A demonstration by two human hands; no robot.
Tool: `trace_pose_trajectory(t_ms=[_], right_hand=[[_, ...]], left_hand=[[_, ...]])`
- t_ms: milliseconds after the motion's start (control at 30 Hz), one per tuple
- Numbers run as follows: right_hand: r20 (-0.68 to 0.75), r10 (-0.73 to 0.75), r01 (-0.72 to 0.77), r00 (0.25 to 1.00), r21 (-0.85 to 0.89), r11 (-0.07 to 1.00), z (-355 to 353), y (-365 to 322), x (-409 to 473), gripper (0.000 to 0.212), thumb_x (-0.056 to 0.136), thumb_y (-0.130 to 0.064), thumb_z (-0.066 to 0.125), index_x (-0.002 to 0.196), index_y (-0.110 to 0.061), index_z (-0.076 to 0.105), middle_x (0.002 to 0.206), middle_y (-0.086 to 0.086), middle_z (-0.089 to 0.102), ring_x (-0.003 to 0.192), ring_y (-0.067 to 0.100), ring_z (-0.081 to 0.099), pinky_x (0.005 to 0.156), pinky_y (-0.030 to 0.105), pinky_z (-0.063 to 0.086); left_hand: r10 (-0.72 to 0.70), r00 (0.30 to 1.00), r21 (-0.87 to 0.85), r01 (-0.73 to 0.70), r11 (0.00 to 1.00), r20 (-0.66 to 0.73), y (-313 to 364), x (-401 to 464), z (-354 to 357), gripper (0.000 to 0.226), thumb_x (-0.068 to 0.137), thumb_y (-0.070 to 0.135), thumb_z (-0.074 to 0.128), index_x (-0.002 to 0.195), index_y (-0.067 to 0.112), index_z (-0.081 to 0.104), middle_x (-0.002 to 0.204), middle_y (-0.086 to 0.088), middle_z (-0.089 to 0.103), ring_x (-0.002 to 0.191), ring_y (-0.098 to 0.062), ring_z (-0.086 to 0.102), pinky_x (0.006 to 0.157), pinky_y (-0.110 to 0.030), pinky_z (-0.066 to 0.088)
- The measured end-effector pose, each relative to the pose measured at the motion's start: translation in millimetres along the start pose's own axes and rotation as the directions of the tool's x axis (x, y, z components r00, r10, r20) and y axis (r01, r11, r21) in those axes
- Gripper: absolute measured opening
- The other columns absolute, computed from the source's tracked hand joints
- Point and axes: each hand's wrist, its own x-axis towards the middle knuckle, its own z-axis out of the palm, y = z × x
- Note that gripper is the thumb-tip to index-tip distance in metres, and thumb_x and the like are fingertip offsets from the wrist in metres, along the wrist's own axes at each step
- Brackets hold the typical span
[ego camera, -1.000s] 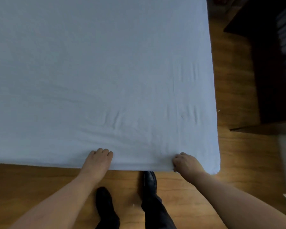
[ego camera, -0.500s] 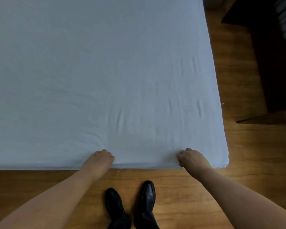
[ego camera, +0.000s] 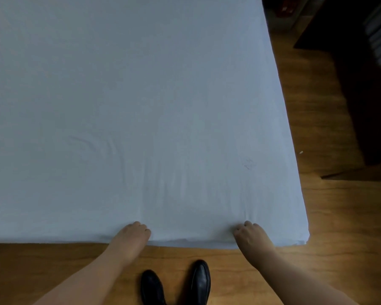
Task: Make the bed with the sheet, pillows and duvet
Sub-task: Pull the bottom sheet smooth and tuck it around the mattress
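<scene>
A pale blue sheet [ego camera: 141, 106] covers the whole bed and fills most of the view. Its near edge runs along the bottom, with the near right corner [ego camera: 304, 236] in sight. My left hand [ego camera: 133, 235] grips that near edge, fingers curled over the fabric. My right hand [ego camera: 250, 235] grips the same edge further right, knuckles up, with small creases fanning out from it. Faint wrinkles lie in the sheet above both hands. No pillow or duvet is in view.
Wooden floor [ego camera: 330, 216] runs along the bed's near side and right side. Dark furniture [ego camera: 361, 89] stands at the right, close to the bed. My two black shoes [ego camera: 176, 285] stand on the floor just short of the bed edge.
Both hands stayed on the near edge while my feet drew together. The wrinkles near the hands have flattened and the sheet lies tighter.
</scene>
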Motion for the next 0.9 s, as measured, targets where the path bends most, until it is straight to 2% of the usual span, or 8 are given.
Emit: trace_pose_trajectory(t_ms=[67,133,200,267,400,567,700,900], right_hand=[[0.039,0.03,-0.029,0.999,-0.025,0.999,-7.6,-5.6,2.8,0.029,0.09,0.008,0.045,0.102,-0.012,0.062,0.095,0.004,0.057,0.087,0.02,0.049,0.072,0.029,0.034],[0.087,0.06,-0.056,0.994,-0.046,0.997,-14.7,-12.7,7.5,0.024,0.09,0.007,0.047,0.091,-0.014,0.059,0.081,0.002,0.049,0.084,0.019,0.048,0.073,0.029,0.035],[0.123,0.078,-0.068,0.989,-0.08,0.994,-25.5,-24.2,13.6,0.023,0.091,0.003,0.05,0.075,-0.014,0.05,0.072,0.001,0.042,0.081,0.019,0.046,0.072,0.029,0.035],[0.115,0.07,-0.069,0.991,-0.016,0.998,-33.2,-41.2,23.0,0.01,0.094,-0.01,0.058,0.085,-0.014,0.059,0.086,0.002,0.057,0.086,0.02,0.054,0.072,0.03,0.036],[-0.022,-0.032,0.034,0.999,0.127,0.991,-51.6,-94.3,49.6,0.029,0.094,-0.034,0.063,0.114,-0.014,0.056,0.111,0.005,0.055,0.102,0.025,0.054,0.08,0.035,0.042],[-0.165,-0.019,0.053,0.986,0.206,0.977,-65.3,-168.7,81.1,0.039,0.089,-0.039,0.067,0.117,-0.016,0.05,0.112,0.005,0.052,0.099,0.026,0.052,0.08,0.036,0.044],[-0.159,0.07,-0.037,0.985,0.205,0.978,-63.9,-214.9,91.8,0.05,0.069,-0.044,0.084,0.102,-0.02,0.056,0.094,0.002,0.056,0.079,0.023,0.056,0.066,0.034,0.047],[-0.24,0.131,-0.094,0.962,0.16,0.983,-62.4,-234.9,92.6,0.039,0.045,-0.004,0.085,0.065,-0.021,0.056,0.062,-0.003,0.05,0.051,0.018,0.046,0.05,0.028,0.032]], left_hand=[[-0.013,1.0,0.003,0.013,1.0,0.027,-3.5,1.6,-0.6,0.032,0.089,-0.002,0.046,0.112,0.017,0.056,0.114,-0.003,0.056,0.106,-0.02,0.05,0.083,-0.029,0.037],[0.009,1.0,-0.004,-0.009,1.0,0.001,-8.6,-5.3,-4.6,0.026,0.088,0.014,0.061,0.113,0.017,0.059,0.11,-0.001,0.059,0.103,-0.02,0.054,0.086,-0.031,0.041],[0.021,0.998,-0.029,-0.022,0.999,-0.058,-21.4,-12.1,-2.3,0.043,0.056,0.028,0.089,0.092,0.021,0.068,0.085,0.004,0.063,0.078,-0.016,0.061,0.067,-0.03,0.05],[0.005,0.992,-0.022,-0.008,1.0,-0.125,-39.8,-17.5,8.2,0.053,0.031,0.027,0.095,0.076,0.023,0.068,0.068,0.007,0.058,0.06,-0.014,0.058,0.051,-0.027,0.048],[-0.067,0.972,-0.015,0.065,0.998,-0.226,-82.8,-31.1,20.4,0.054,0.036,0.02,0.095,0.084,0.017,0.069,0.075,0.001,0.058,0.064,-0.02,0.057,0.054,-0.031,0.048],[-0.105,0.959,-0.029,0.101,0.994,-0.263,-135.5,-49.9,26.6,0.057,0.039,0.025,0.096,0.087,0.014,0.068,0.078,-0.002,0.058,0.066,-0.023,0.058,0.053,-0.034,0.047],[-0.096,0.967,-0.01,0.096,0.995,-0.235,-177.3,-63.4,38.5,0.064,0.038,0.032,0.096,0.091,0.013,0.067,0.082,-0.005,0.057,0.07,-0.025,0.057,0.055,-0.038,0.047],[0.002,0.954,0.004,0.0,1.0,-0.3,-214.9,-73.8,47.0,0.049,0.038,0.008,0.095,0.075,0.016,0.065,0.07,0.0,0.056,0.06,-0.02,0.055,0.052,-0.03,0.045]])
